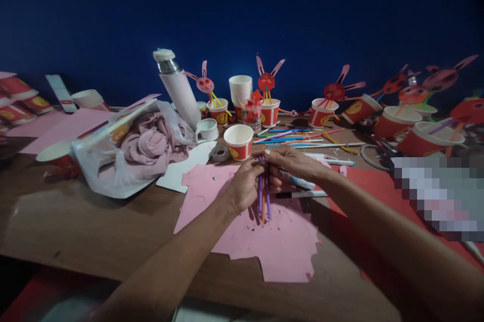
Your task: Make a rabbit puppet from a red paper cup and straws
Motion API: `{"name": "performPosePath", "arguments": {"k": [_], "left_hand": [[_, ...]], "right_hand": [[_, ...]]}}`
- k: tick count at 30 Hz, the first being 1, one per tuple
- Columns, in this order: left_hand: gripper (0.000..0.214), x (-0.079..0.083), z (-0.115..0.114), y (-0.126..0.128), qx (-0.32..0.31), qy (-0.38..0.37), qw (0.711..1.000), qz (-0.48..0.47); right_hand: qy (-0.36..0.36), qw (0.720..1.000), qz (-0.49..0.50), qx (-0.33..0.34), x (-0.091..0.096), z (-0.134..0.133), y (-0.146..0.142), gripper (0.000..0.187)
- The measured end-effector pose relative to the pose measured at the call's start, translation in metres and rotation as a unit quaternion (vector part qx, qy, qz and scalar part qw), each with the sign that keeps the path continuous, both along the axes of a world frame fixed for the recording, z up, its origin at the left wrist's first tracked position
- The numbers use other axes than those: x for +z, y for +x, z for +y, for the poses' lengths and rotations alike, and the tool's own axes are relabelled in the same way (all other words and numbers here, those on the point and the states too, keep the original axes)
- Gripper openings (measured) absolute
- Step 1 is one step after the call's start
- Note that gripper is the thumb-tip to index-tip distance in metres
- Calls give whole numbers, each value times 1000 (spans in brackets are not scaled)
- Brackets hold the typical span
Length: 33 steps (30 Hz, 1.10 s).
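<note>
Against a blue wall [242, 19], over pink paper [280, 261] on the bench [113, 231], the left hand [244, 186] and right hand [289, 163] pinch straws [260, 193], which might splay if either grip slackens, while a forward nudge could tip the cup [238, 141].

wall [242, 19]: dim, top right corner near-black
table [94, 216]: faint glare left
red sheet [359, 181]: partly in deep shadow
purple straws [260, 196]: reasonably sharp
right-edge cups [412, 145]: stretched, soft
pixelated block [446, 201]: detail lost

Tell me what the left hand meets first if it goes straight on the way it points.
Probably the right hand, close by the left hand; whether they touch is unclear.
</note>
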State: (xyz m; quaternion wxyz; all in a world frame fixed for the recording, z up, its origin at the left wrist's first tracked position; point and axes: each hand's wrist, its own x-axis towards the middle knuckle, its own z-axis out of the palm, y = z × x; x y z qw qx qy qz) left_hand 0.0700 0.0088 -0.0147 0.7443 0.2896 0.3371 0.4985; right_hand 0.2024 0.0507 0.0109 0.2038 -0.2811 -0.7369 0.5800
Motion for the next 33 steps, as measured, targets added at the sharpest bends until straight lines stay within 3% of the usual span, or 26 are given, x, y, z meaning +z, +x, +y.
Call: {"name": "performPosePath", "arguments": {"k": [4,12,20,33], "left_hand": [[16,0,0,0,-7,3,1000,-1],[7,-1,1,-1,0,22,1000,-7],[13,7,-2,-5,15,72,997,-16],[23,-4,-1,1,18,89,996,6]], "right_hand": [[27,999,-12,-17,0,0,-1,45],[15,1000,22,-15,0,0,-2,45],[-40,970,109,-216,-4,10,-4,41],[-6,992,96,-78,9,-3,-4,39]]}}
